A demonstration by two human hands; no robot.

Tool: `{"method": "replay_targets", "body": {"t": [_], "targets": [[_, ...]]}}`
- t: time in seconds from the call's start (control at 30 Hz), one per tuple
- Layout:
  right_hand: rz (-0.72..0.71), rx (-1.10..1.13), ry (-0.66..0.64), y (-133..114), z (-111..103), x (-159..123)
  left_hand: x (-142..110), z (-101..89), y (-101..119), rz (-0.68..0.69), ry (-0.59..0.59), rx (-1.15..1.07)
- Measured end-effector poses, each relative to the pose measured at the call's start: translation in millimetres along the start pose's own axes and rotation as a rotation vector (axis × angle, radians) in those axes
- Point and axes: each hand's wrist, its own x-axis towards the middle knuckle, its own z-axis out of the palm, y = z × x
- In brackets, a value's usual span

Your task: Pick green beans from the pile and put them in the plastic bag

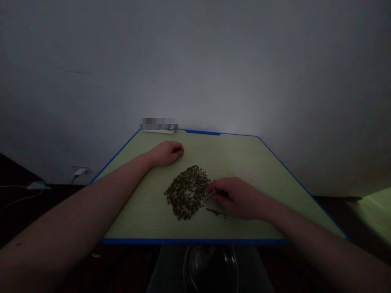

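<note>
A loose pile of small greenish-brown seeds or beans (187, 191) lies spread on a pale yellow-green tabletop (146, 219). At the pile's right edge is my right hand (238, 197), palm down, its fingers half bent and a gap between thumb and forefinger; nothing shows in that gap. Just below it runs a thin strip of dark bits (215, 211). My left hand (166, 153) rests on the table behind and left of the pile, fingers curled in, with nothing seen in them. Beyond my right hand lies a faint scatter of pale pieces (249, 171), too blurred to name.
Blue edging (195, 241) borders the table. A white flat object (160, 131), partly blurred out, stands at the back left corner by the wall (195, 61). Below the front edge, a shiny round metal vessel (210, 266) sits over my lap. Cables and a plug (80, 171) are at left.
</note>
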Motion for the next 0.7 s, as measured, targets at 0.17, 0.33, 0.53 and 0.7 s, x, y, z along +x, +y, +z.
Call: {"method": "replay_targets", "body": {"t": [0.17,0.33,0.53,0.7], "targets": [[-0.035,-0.012,-0.032,0.0,0.9,1.8,-0.2,0.0,-0.3,0.013,0.000,0.005],[-0.027,-0.005,-0.025,-2.3,1.3,3.9,-0.6,-0.9,1.3,0.005,0.002,0.002],[-0.021,-0.026,-0.004,-4.3,0.6,3.9,0.0,-0.6,0.5,0.012,-0.007,0.012],[0.002,-0.035,0.011,-5.1,1.3,3.6,-0.4,-0.3,-0.2,0.004,-0.007,0.001]]}}
